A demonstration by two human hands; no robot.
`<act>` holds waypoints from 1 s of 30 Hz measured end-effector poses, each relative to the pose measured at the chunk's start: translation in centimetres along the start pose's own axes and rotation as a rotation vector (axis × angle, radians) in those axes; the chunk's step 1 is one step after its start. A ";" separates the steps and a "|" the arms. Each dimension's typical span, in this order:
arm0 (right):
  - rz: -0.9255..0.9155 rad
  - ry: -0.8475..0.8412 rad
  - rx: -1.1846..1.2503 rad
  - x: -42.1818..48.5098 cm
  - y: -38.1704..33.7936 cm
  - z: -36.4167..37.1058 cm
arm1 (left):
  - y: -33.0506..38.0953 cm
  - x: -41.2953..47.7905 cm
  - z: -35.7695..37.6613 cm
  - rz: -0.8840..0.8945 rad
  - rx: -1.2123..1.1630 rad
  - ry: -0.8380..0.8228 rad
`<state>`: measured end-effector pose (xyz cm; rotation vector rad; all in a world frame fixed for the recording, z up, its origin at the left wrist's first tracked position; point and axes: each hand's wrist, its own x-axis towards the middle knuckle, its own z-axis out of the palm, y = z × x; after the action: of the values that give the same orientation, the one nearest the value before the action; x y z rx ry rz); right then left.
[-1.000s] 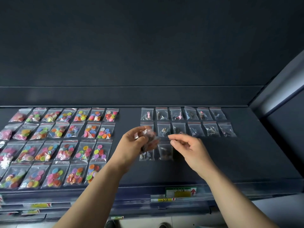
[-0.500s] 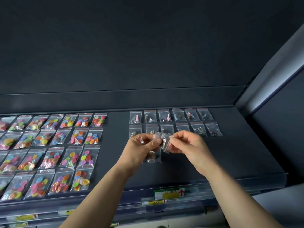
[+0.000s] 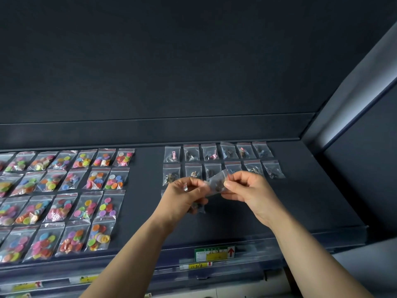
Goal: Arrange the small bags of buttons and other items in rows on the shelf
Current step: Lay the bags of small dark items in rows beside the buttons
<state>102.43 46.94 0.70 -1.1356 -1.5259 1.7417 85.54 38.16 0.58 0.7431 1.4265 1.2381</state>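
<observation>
A small clear bag of dark metal pieces hangs above the dark shelf, pinched between my left hand and my right hand. My left hand also keeps more small bags bunched under its palm. Behind my hands lie two rows of small hardware bags; the nearer row is partly hidden by my fingers. On the left, bags of coloured buttons lie in several neat rows.
The shelf's back wall rises just behind the far rows. A slanted side panel closes the right end. Price labels sit on the shelf's front rail. Bare shelf surface runs between the two groups of bags.
My right hand has reached in and taken hold of one bag from the bunch in my left hand. The view has shifted right and down.
</observation>
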 end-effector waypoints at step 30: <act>0.037 -0.080 -0.146 1.0 -0.5 -1.5 | 0.5 0.6 -1.2 0.015 0.040 -0.007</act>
<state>103.18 48.61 0.95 -1.1848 -1.7140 1.7431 84.14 38.48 0.70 0.7862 1.4465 1.2207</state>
